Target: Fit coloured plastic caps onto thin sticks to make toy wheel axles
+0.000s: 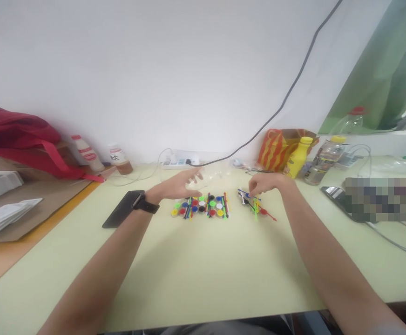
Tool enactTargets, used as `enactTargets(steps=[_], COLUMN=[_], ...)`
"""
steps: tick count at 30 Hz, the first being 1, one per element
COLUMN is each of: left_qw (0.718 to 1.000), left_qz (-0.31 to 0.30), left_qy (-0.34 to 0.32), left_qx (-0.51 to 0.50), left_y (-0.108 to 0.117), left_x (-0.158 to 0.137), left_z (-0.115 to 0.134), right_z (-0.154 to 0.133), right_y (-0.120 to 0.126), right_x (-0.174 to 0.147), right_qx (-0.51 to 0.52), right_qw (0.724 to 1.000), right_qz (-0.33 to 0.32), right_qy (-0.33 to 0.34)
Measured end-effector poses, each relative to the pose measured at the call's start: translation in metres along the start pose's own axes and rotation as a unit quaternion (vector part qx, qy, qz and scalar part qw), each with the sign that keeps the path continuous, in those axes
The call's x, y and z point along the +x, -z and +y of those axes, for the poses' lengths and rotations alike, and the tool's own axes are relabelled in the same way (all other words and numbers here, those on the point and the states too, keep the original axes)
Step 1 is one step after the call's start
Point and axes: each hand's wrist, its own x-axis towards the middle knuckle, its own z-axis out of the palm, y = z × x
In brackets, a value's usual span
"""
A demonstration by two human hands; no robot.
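Observation:
My left hand point(182, 184) hovers just behind neat rows of small coloured discs point(202, 204) and thin coloured sticks with arrow-like tips point(225, 204). Its thumb and fingers are apart, with a clear plastic item point(212, 177) beside and behind them. Over a smaller, loose group at the right, my right hand point(266, 182) points down with fingertips pinched together. What the pinch holds, if anything, is hidden. Beneath and around it lie a blue stick point(242, 191), a white stick point(242, 197), a green stick point(256, 210) and a red stick point(270, 215), among several discs.
A black phone-like slab point(123, 209) lies under my left wrist. Along the wall stand bottles point(121, 160), a power strip point(180, 159), a striped bag point(276, 149) and a yellow bottle point(299, 158). Cardboard point(49, 200) covers the left side; cables point(395, 237) and a dark device point(339, 202) lie right.

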Motion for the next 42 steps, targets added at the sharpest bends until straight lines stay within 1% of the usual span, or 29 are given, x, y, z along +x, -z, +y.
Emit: enactTargets(steps=[3, 7, 11, 15, 17, 19, 20, 22, 24, 26, 30, 33, 36, 38, 40, 41, 42], left_qw=[1.0, 0.999, 0.993, 0.992, 0.991, 0.989, 0.987, 0.98, 0.971, 0.963, 0.954, 0.949, 0.949, 0.948, 0.945, 0.944, 0.943], left_qz=[-0.005, -0.018, -0.04, -0.045, -0.057, -0.071, -0.078, -0.092, -0.106, -0.118, -0.133, -0.134, -0.132, -0.137, -0.146, -0.15, -0.151], left_qy=[0.01, 0.025, 0.023, 0.024, 0.02, 0.016, 0.013, 0.006, -0.003, -0.011, -0.021, -0.018, -0.003, 0.008, 0.012, 0.009, 0.004], left_qx=[-0.005, -0.045, -0.107, -0.113, -0.117, -0.128, -0.14, -0.176, -0.215, -0.241, -0.269, -0.284, -0.288, -0.287, -0.291, -0.295, -0.297], left_y=[0.001, 0.004, 0.006, 0.005, 0.004, 0.004, 0.004, 0.003, 0.002, 0.0, -0.004, -0.008, -0.013, -0.015, -0.017, -0.018, -0.018], left_x=[-0.001, -0.002, -0.002, -0.002, -0.002, -0.001, -0.001, 0.0, 0.0, 0.001, 0.003, 0.003, 0.003, 0.004, 0.005, 0.006, 0.006], left_z=[0.002, 0.006, 0.009, 0.007, 0.006, 0.007, 0.008, 0.013, 0.02, 0.028, 0.038, 0.04, 0.036, 0.032, 0.027, 0.025, 0.023], right_z=[0.006, 0.011, 0.016, 0.013, 0.003, -0.013, -0.023, -0.044, -0.062, -0.074, -0.086, -0.092, -0.094, -0.088, -0.074, -0.065, -0.055], right_y=[-0.008, -0.009, -0.001, 0.012, 0.019, 0.025, 0.028, 0.031, 0.032, 0.032, 0.025, 0.016, 0.011, 0.01, 0.011, 0.011, 0.01], right_x=[0.014, 0.019, 0.012, 0.002, -0.009, -0.023, -0.032, -0.049, -0.062, -0.067, -0.059, -0.048, -0.039, -0.032, -0.023, -0.016, -0.009], right_qx=[-0.022, -0.022, -0.009, 0.019, 0.055, 0.114, 0.147, 0.189, 0.197, 0.184, 0.165, 0.166, 0.132, 0.1, 0.079, 0.075, 0.078], right_qw=[1.0, 0.999, 0.996, 0.986, 0.972, 0.946, 0.934, 0.921, 0.917, 0.921, 0.924, 0.922, 0.928, 0.924, 0.919, 0.923, 0.932], right_qz=[0.007, 0.035, 0.091, 0.165, 0.226, 0.277, 0.28, 0.258, 0.238, 0.223, 0.217, 0.238, 0.27, 0.31, 0.342, 0.341, 0.324], right_qy=[0.009, 0.001, -0.005, 0.0, 0.043, 0.127, 0.167, 0.222, 0.251, 0.262, 0.268, 0.255, 0.221, 0.199, 0.178, 0.163, 0.141])
